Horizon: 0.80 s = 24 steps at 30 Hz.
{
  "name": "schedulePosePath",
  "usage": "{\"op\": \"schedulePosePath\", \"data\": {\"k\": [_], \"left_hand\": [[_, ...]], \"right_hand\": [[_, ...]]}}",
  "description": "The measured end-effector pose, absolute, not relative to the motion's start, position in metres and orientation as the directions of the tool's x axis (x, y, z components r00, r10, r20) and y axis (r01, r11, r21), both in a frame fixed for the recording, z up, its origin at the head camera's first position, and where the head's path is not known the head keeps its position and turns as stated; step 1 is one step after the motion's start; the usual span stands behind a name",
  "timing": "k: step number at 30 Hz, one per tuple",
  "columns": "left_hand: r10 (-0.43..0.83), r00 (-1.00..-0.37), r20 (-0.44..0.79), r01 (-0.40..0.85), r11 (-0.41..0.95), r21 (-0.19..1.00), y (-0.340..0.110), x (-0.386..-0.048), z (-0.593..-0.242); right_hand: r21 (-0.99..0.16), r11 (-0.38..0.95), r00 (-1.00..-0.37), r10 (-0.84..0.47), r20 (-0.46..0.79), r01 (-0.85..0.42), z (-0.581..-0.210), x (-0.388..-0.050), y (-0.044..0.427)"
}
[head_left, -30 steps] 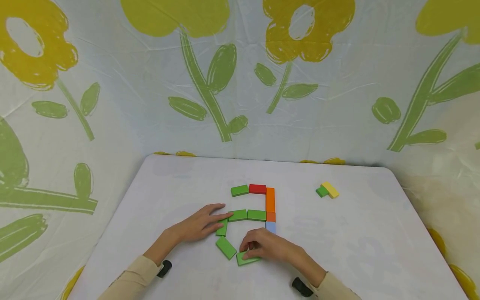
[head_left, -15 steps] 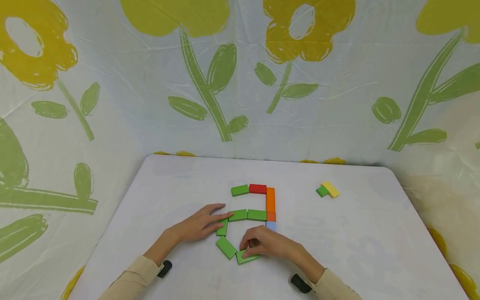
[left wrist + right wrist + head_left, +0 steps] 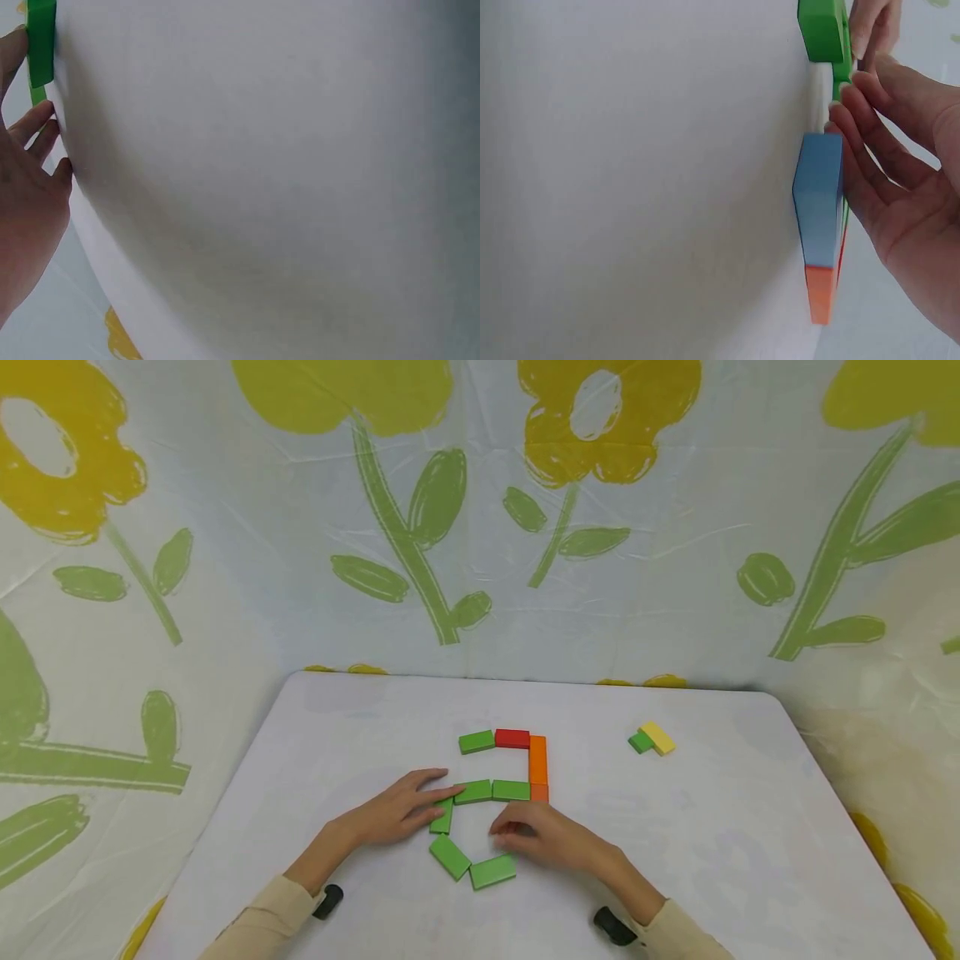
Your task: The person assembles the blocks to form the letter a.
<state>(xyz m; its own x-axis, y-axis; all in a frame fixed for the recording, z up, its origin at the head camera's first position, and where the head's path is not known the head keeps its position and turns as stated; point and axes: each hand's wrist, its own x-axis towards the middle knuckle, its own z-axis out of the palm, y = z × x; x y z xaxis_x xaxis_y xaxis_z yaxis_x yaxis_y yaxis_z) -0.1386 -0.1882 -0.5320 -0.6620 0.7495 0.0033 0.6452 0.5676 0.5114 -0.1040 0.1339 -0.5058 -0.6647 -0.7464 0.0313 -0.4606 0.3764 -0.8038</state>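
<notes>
On the white table, block-shaped pieces form a curved outline. A green block (image 3: 477, 742), a red block (image 3: 512, 739) and an orange block (image 3: 537, 760) make its top and upper right. My left hand (image 3: 390, 811) rests with extended fingers on the left green block (image 3: 442, 817) and touches the end of a middle green block (image 3: 473, 792). My right hand (image 3: 558, 837) hovers at the right side, fingers loosely bent and holding nothing. It lies beside the blue block (image 3: 817, 199), which it hides in the head view. Two more green blocks, a slanted one (image 3: 450, 857) and a bottom one (image 3: 492, 872), lie uncovered.
Farther right on the table, a yellow block (image 3: 657, 738) lies against a small green block (image 3: 641, 742). A flower-printed curtain (image 3: 480, 527) stands behind the table (image 3: 360, 718) and along both sides.
My right hand has let go of the bottom green block and shifted up and right, toward the blue block. My left hand has stayed in place.
</notes>
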Motion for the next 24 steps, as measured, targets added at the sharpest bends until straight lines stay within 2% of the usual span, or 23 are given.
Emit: {"op": "schedulePosePath", "data": {"k": [7, 14, 24], "left_hand": [[0.722, -0.690, -0.051, 0.582, 0.596, 0.554, -0.187, -0.140, -0.528], [0.713, -0.700, -0.038, 0.565, 0.586, 0.581, -0.187, -0.139, -0.528], [0.707, -0.707, -0.015, 0.561, 0.573, 0.597, -0.185, -0.137, -0.528]], "right_hand": [[-0.771, 0.424, -0.758, -0.642, 0.114, -0.475, -0.504, -0.108, 0.155], [-0.742, 0.421, -0.783, -0.580, 0.222, -0.522, -0.506, -0.108, 0.174], [-0.782, 0.453, -0.780, -0.622, 0.067, -0.428, -0.516, -0.095, 0.185]]}}
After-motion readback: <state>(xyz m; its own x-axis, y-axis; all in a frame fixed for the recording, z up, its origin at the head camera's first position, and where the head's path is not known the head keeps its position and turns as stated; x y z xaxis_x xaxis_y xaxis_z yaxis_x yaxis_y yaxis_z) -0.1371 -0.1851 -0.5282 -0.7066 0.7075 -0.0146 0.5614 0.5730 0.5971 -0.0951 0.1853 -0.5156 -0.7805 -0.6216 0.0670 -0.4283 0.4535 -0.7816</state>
